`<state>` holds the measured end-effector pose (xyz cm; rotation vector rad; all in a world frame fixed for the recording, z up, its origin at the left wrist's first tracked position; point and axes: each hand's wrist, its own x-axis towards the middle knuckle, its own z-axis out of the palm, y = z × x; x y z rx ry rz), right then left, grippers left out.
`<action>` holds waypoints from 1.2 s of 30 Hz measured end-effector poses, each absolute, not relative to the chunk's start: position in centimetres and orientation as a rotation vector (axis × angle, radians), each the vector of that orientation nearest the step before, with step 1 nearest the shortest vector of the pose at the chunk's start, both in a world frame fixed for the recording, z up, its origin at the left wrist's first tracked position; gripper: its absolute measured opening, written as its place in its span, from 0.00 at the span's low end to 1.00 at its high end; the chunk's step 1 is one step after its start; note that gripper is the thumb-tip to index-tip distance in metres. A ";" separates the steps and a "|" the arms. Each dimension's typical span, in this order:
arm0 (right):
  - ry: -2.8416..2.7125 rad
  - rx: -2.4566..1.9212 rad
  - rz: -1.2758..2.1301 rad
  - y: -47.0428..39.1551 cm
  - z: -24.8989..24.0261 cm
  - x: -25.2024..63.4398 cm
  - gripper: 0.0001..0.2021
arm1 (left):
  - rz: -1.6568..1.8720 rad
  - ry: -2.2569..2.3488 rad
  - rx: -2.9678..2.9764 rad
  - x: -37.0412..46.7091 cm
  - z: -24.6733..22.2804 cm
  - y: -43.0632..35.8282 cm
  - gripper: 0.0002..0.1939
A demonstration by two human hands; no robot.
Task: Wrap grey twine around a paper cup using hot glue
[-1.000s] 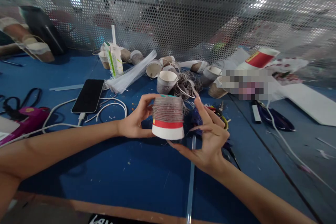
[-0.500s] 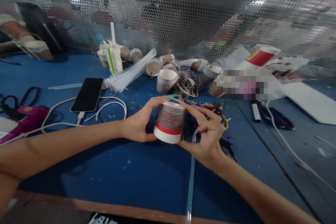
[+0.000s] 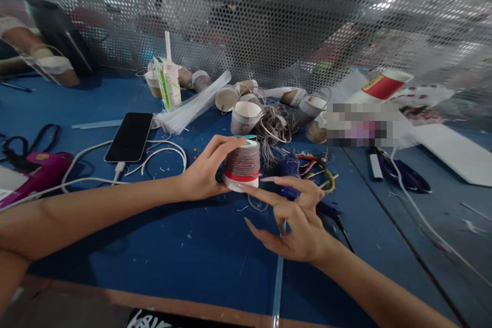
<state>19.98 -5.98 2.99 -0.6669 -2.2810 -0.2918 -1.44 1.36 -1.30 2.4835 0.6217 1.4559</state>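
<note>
A paper cup (image 3: 243, 163), upside down and wound with grey-brown cord above a red band and a white rim, is gripped from the left by my left hand (image 3: 205, 169). The thumb is low near the rim and the fingers are over the top. My right hand (image 3: 295, 218) has its fingers spread, with the index fingertip at the cup's white lower band; whether it touches cannot be made out. A loose strand of cord (image 3: 257, 206) curls below the cup. Behind it lie a tangled heap of cord (image 3: 277, 125) and a cord-wrapped cup (image 3: 246, 117).
At left are a phone (image 3: 129, 137) on a white cable and a magenta glue gun (image 3: 42, 174). Clear sticks (image 3: 196, 105) and a drink carton (image 3: 169, 84) stand farther back. Blue-handled scissors (image 3: 403, 171) lie right; a clear glue stick (image 3: 278, 287) lies in front. A perforated metal screen (image 3: 246, 25) closes the back.
My right hand has let go of the cup's right side and moved down, fingers spreading, index pointing at the lower band. The cup, in my left hand, has shifted slightly left and up.
</note>
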 end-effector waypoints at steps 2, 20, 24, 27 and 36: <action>-2.289 -0.750 -0.255 -6.0 2.7 19.8 0.16 | 1.497 0.577 2.500 -1.4 -1.3 1.4 0.40; -2.298 -0.680 -0.467 -5.5 2.7 19.7 0.15 | 1.446 0.400 2.150 -0.9 -1.8 1.6 0.41; -2.172 -0.724 -0.555 -5.7 2.6 19.9 0.21 | 1.359 0.325 2.052 -1.0 -1.6 1.4 0.43; -1.979 -0.893 -0.540 -5.3 2.5 20.2 0.21 | 1.288 0.237 2.016 -1.2 -1.4 1.2 0.44; -2.145 -0.867 -0.090 -3.1 0.8 21.6 0.23 | 1.127 0.399 2.189 -1.7 -1.4 1.3 0.52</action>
